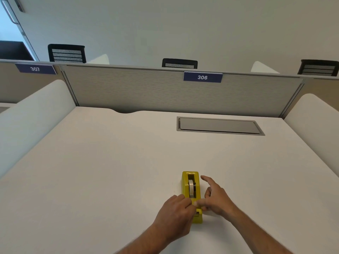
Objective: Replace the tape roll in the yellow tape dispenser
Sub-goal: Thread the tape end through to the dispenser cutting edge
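The yellow tape dispenser (185,184) stands lengthwise on the white desk (110,162), with its cutter end toward me. A clear tape roll (191,187) sits upright in its slot. My left hand (174,215) comes in from the left, and its curled fingers grip the dispenser's near part, just behind the roll. My right hand (216,198) is at the right wall. Its thumb lies across the top between the roll and the cutter, where it meets my left fingertips. Its index finger points away and the other fingers curl beside the wall. Both hands hide the tape's loose end.
A grey cable hatch (219,125) lies flush in the desk at the back right. A grey partition (146,88) labelled 306 closes the far side, and white side dividers (36,114) flank the desk. Black chair backs (67,53) show beyond it.
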Action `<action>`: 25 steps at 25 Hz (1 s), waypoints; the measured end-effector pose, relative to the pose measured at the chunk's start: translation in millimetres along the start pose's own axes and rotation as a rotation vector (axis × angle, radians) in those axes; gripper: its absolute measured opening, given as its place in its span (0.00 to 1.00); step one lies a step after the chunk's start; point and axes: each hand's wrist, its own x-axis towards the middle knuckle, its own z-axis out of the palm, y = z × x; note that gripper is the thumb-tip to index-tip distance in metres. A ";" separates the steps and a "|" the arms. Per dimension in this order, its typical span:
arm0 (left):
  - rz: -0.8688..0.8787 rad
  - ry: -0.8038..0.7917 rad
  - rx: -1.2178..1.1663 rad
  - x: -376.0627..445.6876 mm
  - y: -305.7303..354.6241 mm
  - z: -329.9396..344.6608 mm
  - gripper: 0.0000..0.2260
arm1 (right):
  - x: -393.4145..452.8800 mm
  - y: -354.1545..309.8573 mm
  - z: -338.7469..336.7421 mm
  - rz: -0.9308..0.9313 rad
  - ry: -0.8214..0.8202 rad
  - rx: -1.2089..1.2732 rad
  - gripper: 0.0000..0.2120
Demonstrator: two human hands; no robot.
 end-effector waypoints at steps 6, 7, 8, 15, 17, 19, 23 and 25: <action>0.004 -0.013 -0.026 -5.1 2.9 3.5 0.11 | -1.5 1.3 0.3 0.007 0.007 0.007 0.49; 0.011 -0.017 -0.027 -6.7 3.8 4.9 0.11 | -1.4 2.0 0.5 0.006 0.007 0.005 0.48; 0.017 -0.021 -0.022 -8.1 4.4 6.1 0.11 | -1.5 2.1 0.8 0.005 0.006 0.001 0.48; 0.063 0.020 0.097 -8.8 5.2 9.8 0.10 | -2.0 3.2 1.5 -0.001 0.007 -0.013 0.47; 0.073 0.030 0.124 -8.7 4.1 10.3 0.09 | -2.2 3.8 2.4 -0.003 0.009 -0.021 0.46; 0.073 0.036 0.156 -8.5 3.3 10.2 0.08 | -3.1 4.2 3.2 -0.006 0.013 -0.025 0.45; 0.085 0.077 0.186 -7.8 2.2 11.7 0.07 | -5.0 9.7 6.8 -0.013 0.042 -0.034 0.43; 0.082 0.069 0.196 -8.0 1.4 13.2 0.07 | -7.3 10.4 8.2 -0.031 0.065 -0.041 0.42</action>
